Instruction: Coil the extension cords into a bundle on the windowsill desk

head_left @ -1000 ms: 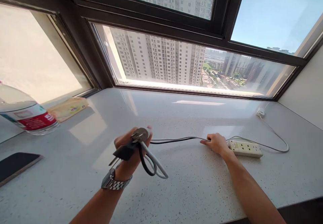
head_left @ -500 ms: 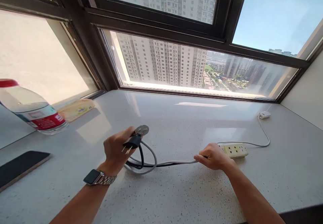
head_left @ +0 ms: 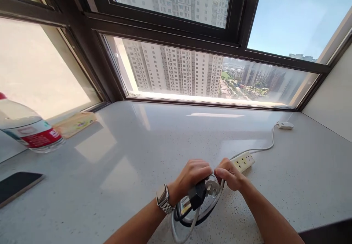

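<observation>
My left hand [head_left: 191,176], with a metal watch on the wrist, grips a black plug [head_left: 197,195] and a grey-white plug [head_left: 212,187] together with a coil of grey and black cable [head_left: 189,218] hanging under it. My right hand [head_left: 229,175] pinches the same cable right beside the left hand. Both hands meet low over the white speckled counter [head_left: 132,156]. A white power strip [head_left: 242,161] lies just behind my right hand, its thin white cord [head_left: 268,145] running to a small white plug [head_left: 285,125] at the back right.
A big plastic water bottle with a red label [head_left: 29,132] stands at the far left, a yellow packet [head_left: 74,123] beside it. A dark phone [head_left: 16,187] lies at the left edge. Dark-framed windows [head_left: 176,38] border the counter's back; a white wall rises at right.
My left hand has swung right and down with the plugs, meeting my right hand. The cable has been gathered into a tighter coil, and the power strip has slid closer to me.
</observation>
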Demonstrator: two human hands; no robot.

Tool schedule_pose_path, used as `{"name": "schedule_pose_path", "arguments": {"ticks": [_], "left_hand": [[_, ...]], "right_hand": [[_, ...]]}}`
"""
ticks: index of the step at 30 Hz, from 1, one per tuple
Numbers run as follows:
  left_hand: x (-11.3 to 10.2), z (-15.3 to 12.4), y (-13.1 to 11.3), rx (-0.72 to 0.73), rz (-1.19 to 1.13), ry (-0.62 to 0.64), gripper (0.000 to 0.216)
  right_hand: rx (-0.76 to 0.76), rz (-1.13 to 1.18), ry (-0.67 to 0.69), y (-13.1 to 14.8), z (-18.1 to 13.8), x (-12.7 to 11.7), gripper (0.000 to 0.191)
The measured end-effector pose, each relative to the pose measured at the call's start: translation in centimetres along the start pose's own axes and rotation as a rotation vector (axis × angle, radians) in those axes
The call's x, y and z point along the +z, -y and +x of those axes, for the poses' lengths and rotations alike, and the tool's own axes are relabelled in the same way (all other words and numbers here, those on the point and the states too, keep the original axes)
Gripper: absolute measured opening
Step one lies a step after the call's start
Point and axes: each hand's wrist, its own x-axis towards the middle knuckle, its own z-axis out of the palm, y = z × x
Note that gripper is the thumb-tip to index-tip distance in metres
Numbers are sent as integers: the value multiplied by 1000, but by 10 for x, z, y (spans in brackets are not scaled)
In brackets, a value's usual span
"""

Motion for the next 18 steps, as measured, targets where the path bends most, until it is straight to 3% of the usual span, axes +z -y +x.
{"name": "schedule_pose_path", "arguments": {"ticks": [4,8,11,15,18], "left_hand": [[18,11,-6,-84,-189,-83,33],[31,17,-13,-129,-191,-266,28],[37,19,-16,-283,-229,-350,19],[37,19,-12,-517,-253,-444,24],[34,18,-8,-672,-380,-480,22]], "right_hand": [[45,98,-180,-4,4,2,65],[108,82,-323,-6,7,5,63],[151,28,-437,-9,11,9,61],[91,-222,-620,-11,16,12,58],[29,-504,-610,-9,16,8,53]]}}
